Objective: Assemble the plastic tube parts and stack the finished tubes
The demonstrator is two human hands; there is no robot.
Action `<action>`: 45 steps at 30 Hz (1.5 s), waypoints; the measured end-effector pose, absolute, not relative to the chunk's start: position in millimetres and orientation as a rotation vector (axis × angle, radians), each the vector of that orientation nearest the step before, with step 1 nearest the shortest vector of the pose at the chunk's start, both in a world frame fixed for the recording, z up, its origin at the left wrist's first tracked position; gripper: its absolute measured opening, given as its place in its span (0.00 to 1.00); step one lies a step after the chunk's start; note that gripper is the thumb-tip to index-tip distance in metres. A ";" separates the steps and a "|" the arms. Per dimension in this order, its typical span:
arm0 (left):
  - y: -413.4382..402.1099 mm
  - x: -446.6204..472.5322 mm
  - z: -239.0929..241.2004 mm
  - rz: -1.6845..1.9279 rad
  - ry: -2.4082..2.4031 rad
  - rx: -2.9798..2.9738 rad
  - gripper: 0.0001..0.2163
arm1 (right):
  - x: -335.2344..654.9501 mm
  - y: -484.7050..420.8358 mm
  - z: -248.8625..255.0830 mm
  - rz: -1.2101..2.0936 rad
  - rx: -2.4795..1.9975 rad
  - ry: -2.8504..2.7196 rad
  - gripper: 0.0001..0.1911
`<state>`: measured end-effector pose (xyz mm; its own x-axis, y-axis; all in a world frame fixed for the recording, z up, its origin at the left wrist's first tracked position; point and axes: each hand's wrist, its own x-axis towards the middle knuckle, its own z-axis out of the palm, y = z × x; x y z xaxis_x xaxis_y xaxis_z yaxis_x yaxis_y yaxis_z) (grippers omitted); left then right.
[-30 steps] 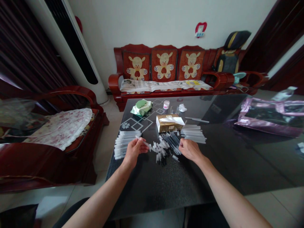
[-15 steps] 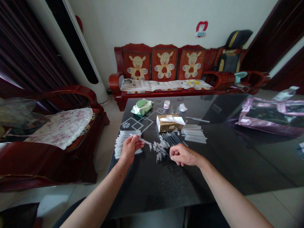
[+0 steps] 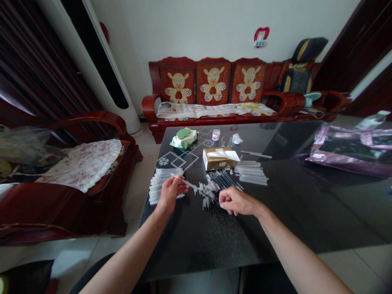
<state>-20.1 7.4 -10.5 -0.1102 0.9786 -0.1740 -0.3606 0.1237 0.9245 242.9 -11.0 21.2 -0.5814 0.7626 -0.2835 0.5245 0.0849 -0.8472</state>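
Pinched in my left hand (image 3: 172, 192) is a slender translucent white pen-like tube (image 3: 189, 183), pointing to the right. My right hand (image 3: 235, 201) is closed on a thin dark rod (image 3: 206, 193), whose far end meets the tube's right end; whether it sits inside cannot be made out. Under and beside my left hand lies a stack of white tubes (image 3: 159, 183). Between my hands is a pile of short whitish pieces (image 3: 208, 190) with dark ends. Behind my right hand lies a bundle of dark thin rods (image 3: 225, 179).
A gold tissue box (image 3: 216, 164) stands behind the rods, with more white tubes (image 3: 252, 173) to its right. Farther back are a green wipes pack (image 3: 183, 139), a small white jar (image 3: 216, 134) and a crumpled tissue (image 3: 237, 139). A purple-edged clear bag (image 3: 349, 153) lies at right.
The tube and the rod have come slightly closer together, end to end, and the tube tilts down a little more. Both hands keep their hold; the view has shifted slightly.
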 end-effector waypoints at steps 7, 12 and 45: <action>5.0 -17.1 -11.1 1.297 1.054 0.732 0.14 | 242.0 -8.9 15.5 1.495 -1.306 -2.060 0.07; 1.3 -11.8 -7.3 1.264 1.032 0.728 0.15 | 242.7 -3.3 8.7 1.502 -1.308 -1.922 0.09; -10.4 2.4 -15.4 1.201 0.916 0.607 0.12 | 250.9 14.1 14.3 0.905 -1.647 -1.731 0.09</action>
<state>2.4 -10.4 -15.4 0.0894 0.9583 -0.2713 -0.5149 0.2776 0.8110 250.9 14.1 14.3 -0.0714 0.9965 -0.0437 0.6045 0.0084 -0.7966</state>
